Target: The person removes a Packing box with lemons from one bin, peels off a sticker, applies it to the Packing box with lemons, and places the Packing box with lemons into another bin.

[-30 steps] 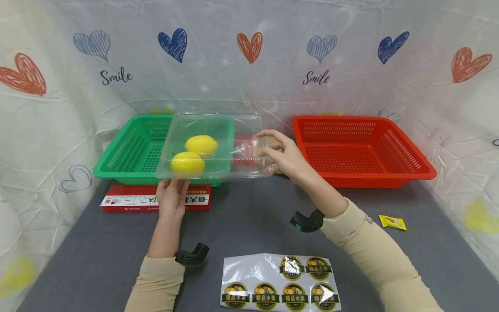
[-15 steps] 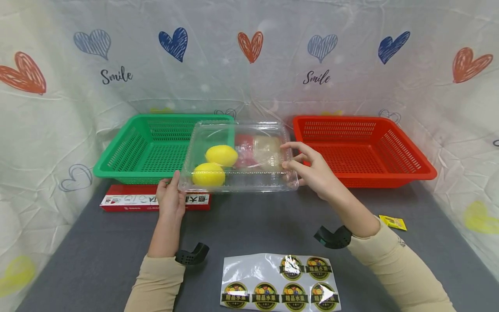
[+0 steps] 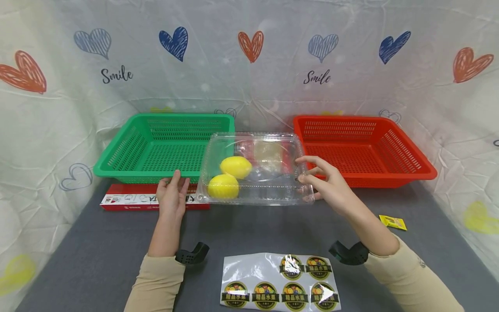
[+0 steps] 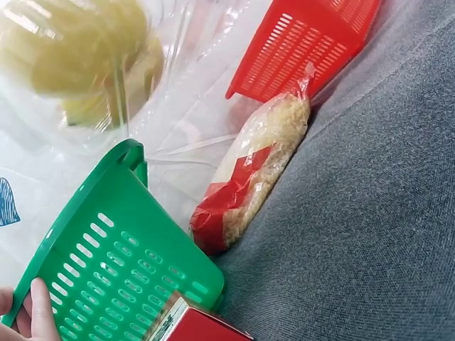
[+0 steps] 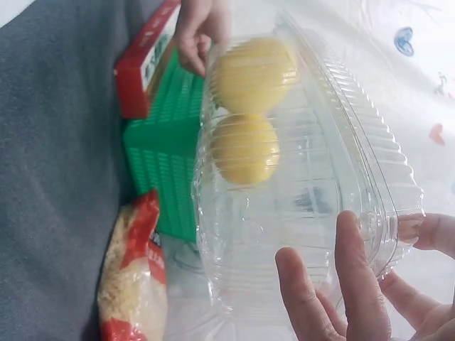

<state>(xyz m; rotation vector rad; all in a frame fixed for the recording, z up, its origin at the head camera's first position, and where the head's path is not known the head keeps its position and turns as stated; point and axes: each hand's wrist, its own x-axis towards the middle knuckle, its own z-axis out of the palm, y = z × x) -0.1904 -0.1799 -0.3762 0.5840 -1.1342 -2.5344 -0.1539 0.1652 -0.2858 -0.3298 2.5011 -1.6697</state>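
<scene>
A clear plastic clamshell box (image 3: 269, 193) hangs above the table in the head view, its lid down. Two lemons, an upper lemon (image 3: 235, 167) and a lower lemon (image 3: 223, 186), lie inside at its left end. My right hand (image 3: 331, 184) grips the box's right end, with fingers and thumb on both sides of the edge in the right wrist view (image 5: 362, 284). Apart from the box, to its left, my left hand (image 3: 171, 197) holds nothing; its fingers are relaxed and raised in front of the green basket (image 3: 128, 175).
A red basket (image 3: 366, 181) stands at the back right. Behind the clamshell lies a bag of pale crumbly food (image 4: 252, 167) with red print. A long red-and-white box (image 3: 128, 200) sits before the green basket. Nearby are a sticker sheet (image 3: 249, 273) and a small yellow packet (image 3: 393, 222).
My right hand has carried the clamshell box with the lemons rightward and nearer to me, off my left hand's fingers. The left hand has stayed in place.
</scene>
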